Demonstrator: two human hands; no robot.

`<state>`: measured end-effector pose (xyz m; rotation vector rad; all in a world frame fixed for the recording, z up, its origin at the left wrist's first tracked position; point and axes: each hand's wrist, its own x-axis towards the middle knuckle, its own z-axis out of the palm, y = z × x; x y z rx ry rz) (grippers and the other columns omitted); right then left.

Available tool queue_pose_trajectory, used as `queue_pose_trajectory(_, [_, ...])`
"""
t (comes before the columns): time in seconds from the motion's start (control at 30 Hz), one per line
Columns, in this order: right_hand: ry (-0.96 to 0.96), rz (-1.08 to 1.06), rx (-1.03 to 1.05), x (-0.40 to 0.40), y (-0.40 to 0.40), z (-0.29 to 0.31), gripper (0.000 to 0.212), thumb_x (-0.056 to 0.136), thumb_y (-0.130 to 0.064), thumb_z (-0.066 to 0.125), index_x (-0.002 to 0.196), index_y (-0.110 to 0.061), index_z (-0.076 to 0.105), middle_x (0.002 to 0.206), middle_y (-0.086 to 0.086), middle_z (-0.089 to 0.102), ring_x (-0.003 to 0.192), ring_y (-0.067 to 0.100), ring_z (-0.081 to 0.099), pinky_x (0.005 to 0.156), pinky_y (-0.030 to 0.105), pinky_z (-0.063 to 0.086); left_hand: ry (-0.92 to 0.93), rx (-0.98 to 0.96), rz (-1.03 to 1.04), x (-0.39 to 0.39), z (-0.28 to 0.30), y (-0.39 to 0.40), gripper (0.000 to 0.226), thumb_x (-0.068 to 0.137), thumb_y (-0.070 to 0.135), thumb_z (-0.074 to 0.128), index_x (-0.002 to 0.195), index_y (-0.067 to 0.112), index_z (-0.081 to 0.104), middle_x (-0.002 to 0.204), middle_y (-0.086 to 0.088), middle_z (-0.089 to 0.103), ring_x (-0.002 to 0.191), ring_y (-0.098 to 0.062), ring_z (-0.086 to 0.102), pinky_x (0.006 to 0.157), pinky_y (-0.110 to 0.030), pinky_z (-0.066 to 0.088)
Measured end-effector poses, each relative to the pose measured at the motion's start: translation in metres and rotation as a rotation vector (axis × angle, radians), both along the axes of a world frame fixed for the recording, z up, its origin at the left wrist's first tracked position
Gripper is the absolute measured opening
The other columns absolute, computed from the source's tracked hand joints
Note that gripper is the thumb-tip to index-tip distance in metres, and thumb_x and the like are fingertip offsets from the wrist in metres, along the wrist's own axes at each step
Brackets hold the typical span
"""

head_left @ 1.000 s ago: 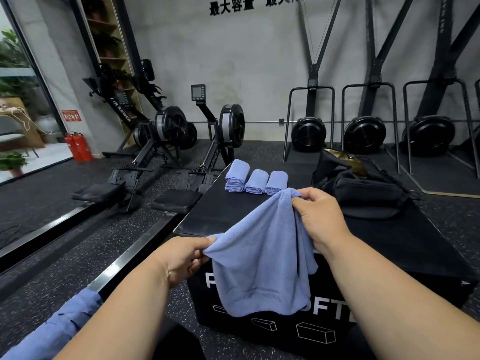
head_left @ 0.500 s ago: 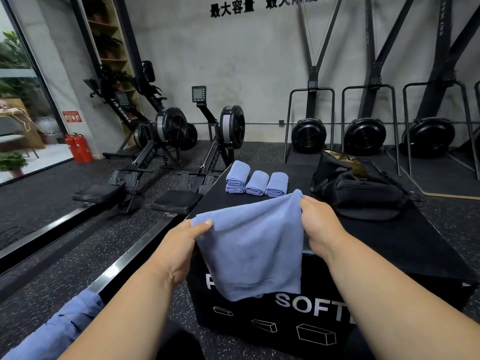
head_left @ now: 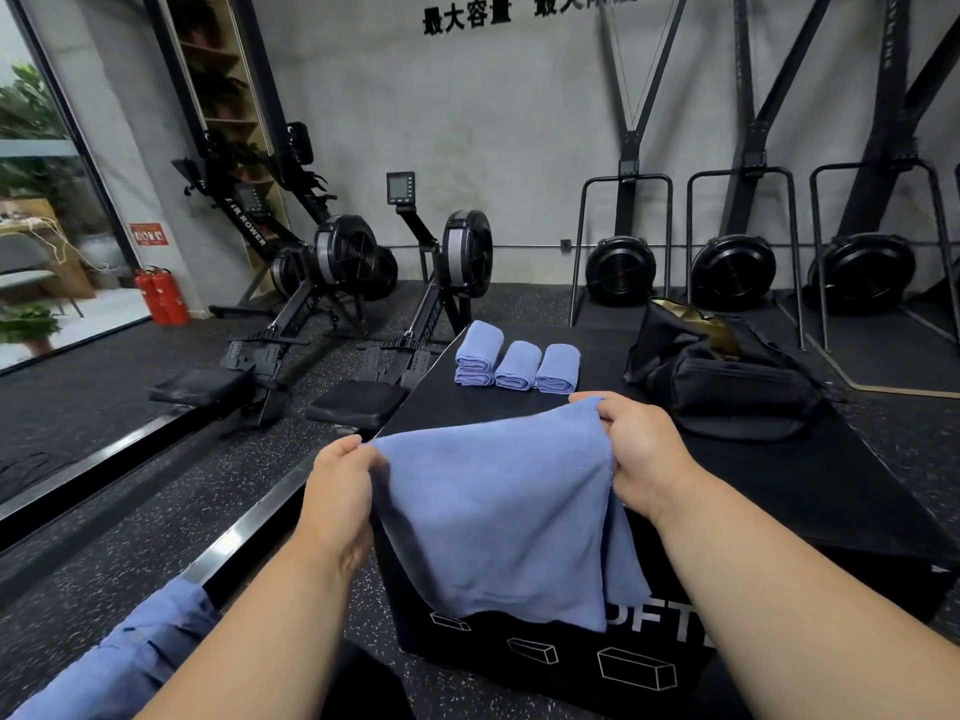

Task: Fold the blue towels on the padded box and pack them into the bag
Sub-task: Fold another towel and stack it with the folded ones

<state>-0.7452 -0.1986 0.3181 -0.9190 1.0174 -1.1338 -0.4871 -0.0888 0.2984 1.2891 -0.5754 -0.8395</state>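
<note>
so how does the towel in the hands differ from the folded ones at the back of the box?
The held towel is spread open and hangs off the near edge of the padded box; the folded towels are compact bundles lying flat on its top. The held one is pinched at its top corners by the left hand and right hand; nothing touches the folded ones. The left-most spot holds two, stacked. All share the same blue.

**Blue towel held up, rolled ones waiting by bag**

One blue towel (head_left: 498, 517) hangs doubled over the near edge of the black padded box (head_left: 810, 491), pinched at both top corners. Rolled towels (head_left: 517, 363) lie side by side at far edge, leftmost stacked on another. Black bag (head_left: 722, 381) sits open to the right, w/ gold lining showing.
</note>
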Motion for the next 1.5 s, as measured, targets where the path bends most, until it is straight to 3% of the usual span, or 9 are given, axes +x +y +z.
queue_pose_trajectory(0.1, [-0.055, 0.011, 0.023, 0.001, -0.003, -0.002, 0.028, 0.09, -0.015, 0.058, 0.105, -0.004, 0.079, 0.089, 0.019, 0.064, 0.077, 0.028, 0.06, 0.073, 0.035, 0.048, -0.099, 0.045, 0.009, -0.001, -0.005, 0.0, 0.057, 0.079, 0.002, 0.063, 0.13, 0.027, 0.056, 0.11, 0.002, 0.066, 0.097, -0.017, 0.062, 0.086, -0.035, 0.05])
queue_pose_trajectory(0.3, [0.34, 0.05, -0.123, -0.004, -0.008, -0.007, 0.019, 0.088, -0.012, 0.07, 0.105, -0.021, 0.074, 0.091, 0.0, 0.071, 0.071, 0.012, 0.059, 0.061, 0.025, 0.042, -0.145, -0.032, -0.108, 0.007, 0.004, 0.001, 0.038, 0.086, 0.024, 0.071, 0.123, 0.032, 0.074, 0.114, 0.0, 0.077, 0.103, -0.016, 0.069, 0.094, -0.038, 0.052])
queue_pose_trajectory(0.47, [0.57, -0.006, -0.26, -0.015, -0.006, -0.005, 0.028, 0.086, -0.015, 0.077, 0.11, -0.03, 0.073, 0.081, -0.003, 0.065, 0.068, 0.011, 0.058, 0.064, 0.024, 0.042, 0.134, 0.167, -0.004, 0.024, -0.009, 0.001, 0.027, 0.09, 0.029, 0.075, 0.103, 0.006, 0.078, 0.074, -0.002, 0.072, 0.061, -0.017, 0.066, 0.056, -0.024, 0.047])
queue_pose_trajectory(0.63, [0.654, -0.051, -0.414, -0.021, -0.005, -0.006, 0.022, 0.088, -0.018, 0.076, 0.104, -0.032, 0.073, 0.084, -0.002, 0.063, 0.072, 0.012, 0.059, 0.067, 0.025, 0.045, -0.037, 0.195, 0.001, 0.041, -0.04, -0.015, 0.034, 0.058, 0.023, 0.075, 0.091, 0.015, 0.079, 0.085, 0.001, 0.069, 0.095, -0.021, 0.06, 0.108, -0.05, 0.048])
queue_pose_trajectory(0.83, [0.679, -0.062, -0.456, -0.035, -0.009, -0.008, 0.016, 0.092, -0.019, 0.073, 0.098, -0.033, 0.072, 0.088, 0.0, 0.066, 0.076, 0.014, 0.06, 0.069, 0.026, 0.045, -0.066, 0.263, -0.088, 0.024, -0.017, -0.013, 0.049, 0.048, 0.013, 0.074, 0.096, 0.017, 0.079, 0.092, -0.01, 0.072, 0.085, -0.024, 0.06, 0.086, -0.037, 0.045])
queue_pose_trajectory(1.0, [0.641, -0.014, -0.458, -0.041, -0.008, -0.009, 0.018, 0.099, -0.015, 0.065, 0.101, -0.031, 0.072, 0.083, -0.005, 0.058, 0.073, 0.009, 0.053, 0.069, 0.022, 0.042, -0.041, 0.343, -0.272, 0.017, -0.01, -0.011, 0.044, 0.074, 0.013, 0.08, 0.117, 0.018, 0.071, 0.112, -0.005, 0.07, 0.095, -0.018, 0.055, 0.075, -0.031, 0.038])
queue_pose_trajectory(1.13, [0.632, -0.016, -0.475, -0.045, -0.01, -0.01, 0.021, 0.101, -0.015, 0.061, 0.102, -0.032, 0.072, 0.088, -0.005, 0.059, 0.077, 0.01, 0.054, 0.07, 0.023, 0.041, -0.005, 0.353, -0.294, 0.015, -0.013, -0.013, 0.03, 0.092, 0.009, 0.071, 0.121, 0.017, 0.066, 0.095, -0.001, 0.066, 0.077, -0.013, 0.048, 0.061, -0.03, 0.028])
queue_pose_trajectory(1.37, [0.68, 0.036, -0.528, -0.052, -0.009, -0.003, 0.026, 0.103, -0.014, 0.056, 0.106, -0.034, 0.071, 0.088, -0.006, 0.06, 0.074, 0.008, 0.052, 0.071, 0.022, 0.04, 0.023, 0.346, -0.39, 0.005, -0.004, -0.017, 0.027, 0.097, 0.032, 0.071, 0.104, 0.007, 0.069, 0.084, -0.01, 0.075, 0.071, -0.02, 0.069, 0.07, -0.034, 0.05])
queue_pose_trajectory(1.5, [0.683, 0.088, -0.491, -0.053, -0.005, 0.0, 0.036, 0.1, -0.006, 0.049, 0.111, -0.033, 0.07, 0.087, -0.003, 0.056, 0.069, 0.012, 0.047, 0.059, 0.017, 0.037, -0.082, 0.373, -0.234, -0.003, -0.012, -0.021, 0.016, 0.103, 0.017, 0.064, 0.115, 0.009, 0.07, 0.086, -0.008, 0.072, 0.067, -0.015, 0.056, 0.058, -0.029, 0.035])
